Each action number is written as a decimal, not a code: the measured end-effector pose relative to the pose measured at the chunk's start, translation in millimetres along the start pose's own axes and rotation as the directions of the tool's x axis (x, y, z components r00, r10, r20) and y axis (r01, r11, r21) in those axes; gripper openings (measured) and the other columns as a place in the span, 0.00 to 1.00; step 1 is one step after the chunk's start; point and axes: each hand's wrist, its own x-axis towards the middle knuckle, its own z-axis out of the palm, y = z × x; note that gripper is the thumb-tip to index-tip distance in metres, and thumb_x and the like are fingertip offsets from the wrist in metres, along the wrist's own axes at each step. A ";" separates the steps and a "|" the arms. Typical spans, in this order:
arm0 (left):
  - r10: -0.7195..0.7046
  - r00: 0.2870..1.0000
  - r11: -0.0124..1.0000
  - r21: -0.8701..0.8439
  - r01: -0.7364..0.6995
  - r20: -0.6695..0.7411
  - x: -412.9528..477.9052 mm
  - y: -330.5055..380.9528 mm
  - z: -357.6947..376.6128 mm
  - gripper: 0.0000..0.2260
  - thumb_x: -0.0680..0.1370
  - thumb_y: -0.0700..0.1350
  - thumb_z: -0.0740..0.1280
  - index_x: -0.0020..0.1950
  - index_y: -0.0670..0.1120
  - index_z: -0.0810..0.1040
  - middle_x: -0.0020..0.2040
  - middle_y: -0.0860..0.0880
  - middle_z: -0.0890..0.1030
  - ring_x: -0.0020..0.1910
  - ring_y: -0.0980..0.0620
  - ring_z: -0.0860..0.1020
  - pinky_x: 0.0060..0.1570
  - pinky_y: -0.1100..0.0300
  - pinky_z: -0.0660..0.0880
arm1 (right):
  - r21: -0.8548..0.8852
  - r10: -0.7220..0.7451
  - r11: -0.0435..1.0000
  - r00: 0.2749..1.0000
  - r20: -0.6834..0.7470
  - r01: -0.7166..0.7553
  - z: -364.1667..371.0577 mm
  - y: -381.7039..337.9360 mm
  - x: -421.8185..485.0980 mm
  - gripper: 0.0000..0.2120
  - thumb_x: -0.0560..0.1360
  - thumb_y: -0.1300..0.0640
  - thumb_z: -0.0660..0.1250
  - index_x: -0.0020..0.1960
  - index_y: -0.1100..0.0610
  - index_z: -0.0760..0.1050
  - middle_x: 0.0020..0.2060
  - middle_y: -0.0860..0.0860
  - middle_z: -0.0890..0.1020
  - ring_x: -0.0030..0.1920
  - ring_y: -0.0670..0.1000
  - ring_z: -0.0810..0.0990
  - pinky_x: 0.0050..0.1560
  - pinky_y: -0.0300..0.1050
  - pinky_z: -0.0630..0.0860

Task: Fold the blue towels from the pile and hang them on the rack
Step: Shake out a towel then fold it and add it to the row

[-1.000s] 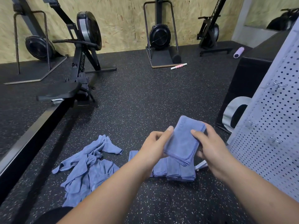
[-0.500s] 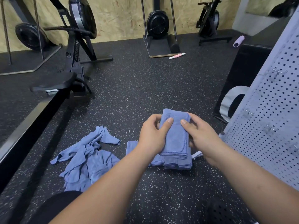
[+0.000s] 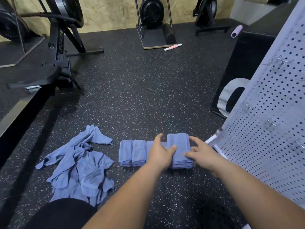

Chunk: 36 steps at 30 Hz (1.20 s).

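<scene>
Left hand (image 3: 160, 152) and right hand (image 3: 202, 153) clasp one folded towel (image 3: 179, 144) between them, arms out forward.

Left forearm (image 3: 132, 187) and right forearm (image 3: 239, 179) bare, coming in from the lower edge and converging ahead. Left hand on the towel's left side: thumb laid across the top, fingers curved round the far-left edge. Right hand mirrors it on the right side — thumb on top, fingers spread and bent over the edge. Wrists low, nearly straight. Hands close, not touching each other. Black-clad knee (image 3: 62, 212) at lower left.
</scene>
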 end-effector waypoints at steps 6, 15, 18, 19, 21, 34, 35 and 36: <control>-0.063 0.979 0.998 -0.014 0.066 0.194 27.0 -50.5 39.7 0.34 0.76 0.45 0.68 0.77 0.68 0.60 0.41 0.47 0.79 0.35 0.49 0.74 0.39 0.58 0.74 | -0.231 0.017 0.972 0.995 -0.103 -0.041 -6.1 78.2 50.3 0.41 0.76 0.64 0.74 0.81 0.46 0.60 0.57 0.47 0.87 0.56 0.51 0.86 0.64 0.60 0.79; 0.016 0.988 0.996 0.084 -0.029 0.153 89.7 -86.3 77.0 0.23 0.82 0.39 0.67 0.68 0.64 0.75 0.57 0.56 0.79 0.52 0.59 0.80 0.56 0.55 0.78 | -0.232 -0.067 0.973 0.964 -0.259 0.005 3.0 127.6 121.0 0.24 0.76 0.66 0.71 0.56 0.37 0.72 0.57 0.44 0.82 0.51 0.47 0.83 0.47 0.44 0.75; 0.052 0.990 0.987 0.145 -0.071 0.129 115.6 -86.9 85.5 0.21 0.83 0.39 0.65 0.73 0.59 0.75 0.55 0.61 0.76 0.55 0.55 0.80 0.59 0.58 0.76 | -0.296 -0.124 0.954 0.959 -0.253 0.045 2.0 133.4 153.8 0.23 0.78 0.64 0.71 0.60 0.36 0.74 0.62 0.43 0.80 0.57 0.49 0.81 0.59 0.48 0.78; 0.064 0.990 0.983 0.166 -0.084 0.125 123.2 -87.5 87.7 0.21 0.84 0.40 0.65 0.74 0.58 0.74 0.53 0.63 0.76 0.55 0.53 0.80 0.59 0.57 0.76 | -0.312 -0.135 0.949 0.957 -0.257 0.050 1.0 135.0 163.4 0.23 0.78 0.63 0.71 0.61 0.35 0.75 0.62 0.43 0.79 0.57 0.49 0.82 0.59 0.48 0.78; 0.070 0.990 0.976 0.198 -0.093 0.119 137.5 -90.6 92.1 0.21 0.84 0.41 0.66 0.75 0.58 0.73 0.50 0.59 0.78 0.52 0.51 0.81 0.57 0.54 0.78 | -0.338 -0.151 0.939 0.955 -0.254 0.059 -1.1 137.5 179.6 0.24 0.79 0.62 0.71 0.62 0.34 0.75 0.62 0.44 0.78 0.54 0.49 0.82 0.58 0.46 0.78; 0.084 0.978 0.753 0.631 -0.188 0.191 167.2 -114.3 114.4 0.30 0.76 0.42 0.69 0.76 0.60 0.66 0.63 0.49 0.65 0.65 0.44 0.68 0.64 0.47 0.75 | -0.606 -0.087 0.795 0.980 -0.180 -0.040 -2.5 151.0 200.0 0.25 0.79 0.54 0.73 0.73 0.40 0.73 0.66 0.48 0.69 0.55 0.52 0.80 0.62 0.49 0.78; 0.098 0.976 0.767 0.610 -0.199 0.194 165.7 -112.9 112.5 0.29 0.77 0.44 0.69 0.76 0.60 0.65 0.64 0.49 0.64 0.65 0.44 0.68 0.65 0.47 0.75 | -0.603 -0.108 0.797 0.977 -0.185 -0.026 -4.8 147.9 198.9 0.24 0.79 0.54 0.73 0.72 0.41 0.74 0.66 0.47 0.69 0.55 0.51 0.79 0.62 0.49 0.78; 0.114 0.973 0.787 0.579 -0.211 0.200 162.9 -110.9 109.1 0.29 0.79 0.46 0.69 0.77 0.60 0.65 0.66 0.49 0.64 0.67 0.45 0.68 0.67 0.47 0.74 | -0.603 -0.138 0.798 0.972 -0.191 -0.005 -6.7 144.0 197.2 0.22 0.79 0.53 0.73 0.71 0.41 0.76 0.66 0.46 0.69 0.56 0.50 0.79 0.61 0.49 0.78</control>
